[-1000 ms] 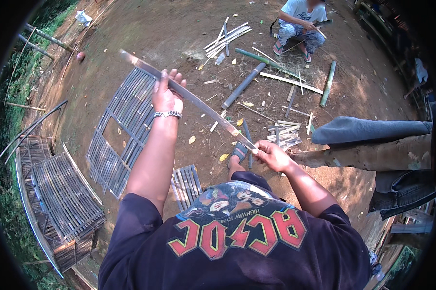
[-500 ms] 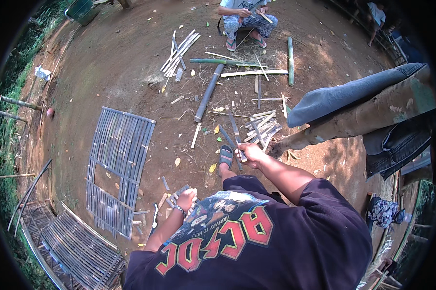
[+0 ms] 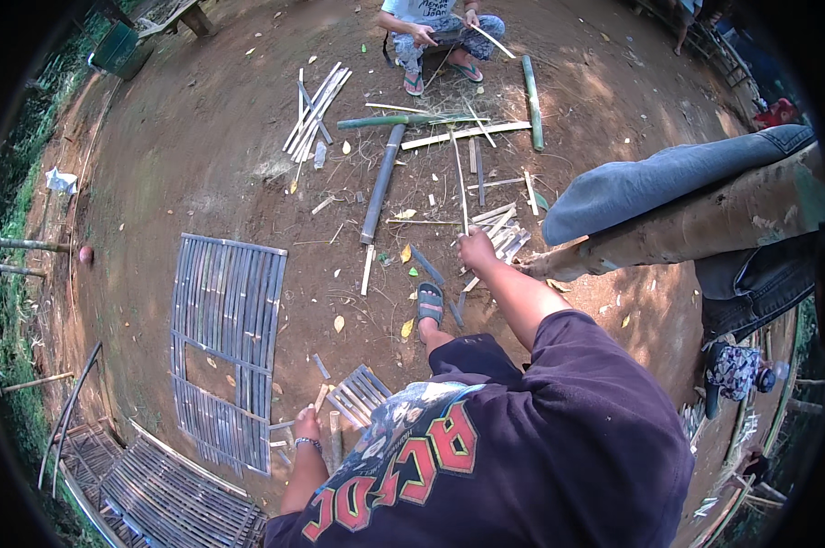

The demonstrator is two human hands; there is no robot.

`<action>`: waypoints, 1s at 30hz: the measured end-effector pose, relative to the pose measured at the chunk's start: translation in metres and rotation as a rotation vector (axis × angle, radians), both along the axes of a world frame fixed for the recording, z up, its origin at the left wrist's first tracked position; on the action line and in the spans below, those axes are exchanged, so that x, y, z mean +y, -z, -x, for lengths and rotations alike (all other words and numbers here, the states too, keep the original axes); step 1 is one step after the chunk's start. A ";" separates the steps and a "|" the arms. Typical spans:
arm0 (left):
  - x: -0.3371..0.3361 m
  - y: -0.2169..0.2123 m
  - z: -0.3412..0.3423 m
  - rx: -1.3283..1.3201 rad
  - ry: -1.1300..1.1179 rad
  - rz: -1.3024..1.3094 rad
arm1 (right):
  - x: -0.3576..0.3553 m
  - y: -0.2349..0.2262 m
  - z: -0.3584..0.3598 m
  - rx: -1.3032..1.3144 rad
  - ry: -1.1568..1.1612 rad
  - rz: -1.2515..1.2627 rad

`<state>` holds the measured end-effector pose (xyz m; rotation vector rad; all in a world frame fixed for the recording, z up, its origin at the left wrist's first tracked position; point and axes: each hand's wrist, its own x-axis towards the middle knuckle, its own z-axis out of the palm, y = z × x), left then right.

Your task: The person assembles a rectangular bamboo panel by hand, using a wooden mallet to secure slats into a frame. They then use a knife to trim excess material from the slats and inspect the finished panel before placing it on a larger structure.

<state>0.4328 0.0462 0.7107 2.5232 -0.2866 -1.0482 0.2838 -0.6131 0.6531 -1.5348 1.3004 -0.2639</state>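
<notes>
My right hand [image 3: 476, 248] grips the near end of a thin bamboo strip [image 3: 459, 178], which points away from me. A pile of short split bamboo pieces [image 3: 508, 234] lies just beyond and beside that hand. Low on the left, my left hand [image 3: 307, 425] is closed beside a short tan wooden piece [image 3: 321, 396]; whether it is in my fingers is unclear. Just right of the left hand are a small slatted bamboo panel [image 3: 359, 395] and a short bamboo section [image 3: 336, 437].
Left lies a large bamboo slat panel [image 3: 225, 301]. Ahead are a dark bamboo pole [image 3: 382, 187], a green one [image 3: 533, 102] and a strip stack [image 3: 317, 110]. Another person [image 3: 440, 32] squats beyond, holding a strip. On the right, jeans [image 3: 668, 178] hang over a log [image 3: 696, 228].
My right hand has moved up and away, now with a thin strip instead of the wider dark slat. My left hand has come down and left, off the small panel. The view has shifted.
</notes>
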 end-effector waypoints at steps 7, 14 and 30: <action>-0.161 -0.059 -0.041 0.219 -0.368 0.316 | -0.017 -0.033 -0.065 0.053 0.030 -0.010; -0.140 -0.006 -0.096 0.229 -0.170 0.213 | -0.012 -0.078 -0.097 -0.066 0.084 -0.313; -0.231 0.034 -0.169 0.325 0.517 0.121 | 0.262 -0.031 0.296 0.696 -0.496 -0.080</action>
